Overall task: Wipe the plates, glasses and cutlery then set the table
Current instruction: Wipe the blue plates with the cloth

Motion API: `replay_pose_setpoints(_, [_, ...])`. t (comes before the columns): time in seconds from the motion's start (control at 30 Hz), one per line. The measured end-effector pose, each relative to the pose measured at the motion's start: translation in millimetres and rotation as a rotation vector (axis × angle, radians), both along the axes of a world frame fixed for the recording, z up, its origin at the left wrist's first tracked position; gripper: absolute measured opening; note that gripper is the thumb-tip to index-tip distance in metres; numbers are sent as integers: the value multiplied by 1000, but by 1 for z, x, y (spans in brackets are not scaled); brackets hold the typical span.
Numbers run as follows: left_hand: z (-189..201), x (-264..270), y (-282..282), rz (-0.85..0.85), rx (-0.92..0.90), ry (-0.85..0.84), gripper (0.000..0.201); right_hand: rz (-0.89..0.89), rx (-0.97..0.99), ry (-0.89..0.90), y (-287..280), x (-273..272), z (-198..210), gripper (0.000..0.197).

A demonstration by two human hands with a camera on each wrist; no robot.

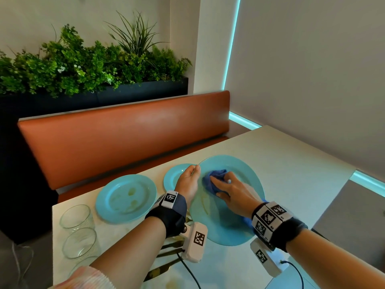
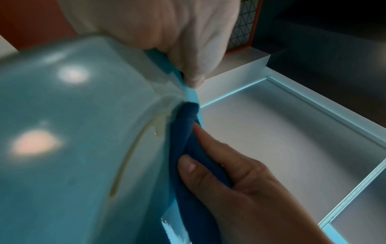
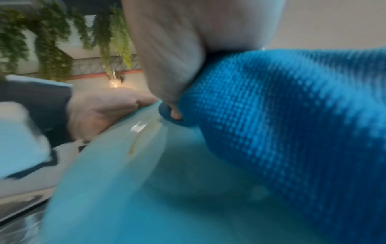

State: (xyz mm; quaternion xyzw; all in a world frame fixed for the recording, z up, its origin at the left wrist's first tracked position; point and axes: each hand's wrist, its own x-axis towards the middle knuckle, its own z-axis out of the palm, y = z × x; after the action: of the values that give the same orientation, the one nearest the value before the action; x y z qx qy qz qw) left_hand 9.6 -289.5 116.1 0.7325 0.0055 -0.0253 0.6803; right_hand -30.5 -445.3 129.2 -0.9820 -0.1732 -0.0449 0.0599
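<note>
My left hand (image 1: 188,180) pinches the left rim of a large turquoise plate (image 1: 229,222) and holds it tilted over the table. In the left wrist view my left hand (image 2: 188,41) grips the rim of this plate (image 2: 73,132), which carries a yellowish smear. My right hand (image 1: 227,190) grips a bunched blue cloth (image 1: 214,176) and presses it onto the plate's upper face. The cloth (image 3: 292,115) fills the right wrist view, under my right hand (image 3: 167,41). The cloth (image 2: 188,132) lies against the plate's inner rim.
A second smeared turquoise plate (image 1: 125,197) lies on the white table (image 1: 291,184) to the left. A smaller plate (image 1: 173,176) sits behind my left hand. Clear glasses (image 1: 76,215) stand at the table's left edge. Gold cutlery (image 1: 166,246) lies under my left wrist. An orange bench (image 1: 125,138) runs behind.
</note>
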Motion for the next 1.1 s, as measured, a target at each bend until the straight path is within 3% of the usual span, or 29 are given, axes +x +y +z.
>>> replay_pose_setpoints(0.1, [-2,5,4,-6,-7,-23,27,270,-55,15,1,-19,1,36])
replay_pose_setpoints(0.17, [-3,8,7,-3,-26,-26,28,332,-164,116,-7,-27,5,33])
replay_pose_setpoints(0.27, [1,8,14,-3,-12,-56,27,224,-293,285,-32,-24,15,35])
replay_pose_setpoints(0.37, [6,11,15,-15,6,-78,28,9,-297,169,-52,-9,24,37])
replay_pose_setpoints(0.47, [8,10,6,-39,-57,-45,27,-197,11,-31,-52,10,22,34])
replay_pose_setpoints(0.53, [7,9,-2,-51,-107,-9,28,-235,168,-87,-33,16,22,35])
replay_pose_setpoints(0.63, [6,6,-10,-46,-136,14,29,-154,201,-83,4,10,15,43])
replay_pose_setpoints(0.73, [6,9,-4,2,-167,48,30,51,167,-56,29,-16,2,42])
replay_pose_setpoints(0.8, [5,12,7,43,-144,61,30,216,85,62,28,-33,-10,41])
replay_pose_setpoints(0.9, [4,9,21,68,-111,61,30,283,-77,240,3,-40,-18,38])
replay_pose_setpoints(1.0, [-2,8,29,83,-106,58,29,153,-146,224,-31,-30,-12,40])
replay_pose_setpoints(1.1, [-4,2,24,69,-116,80,29,-138,-98,32,-50,-6,3,43])
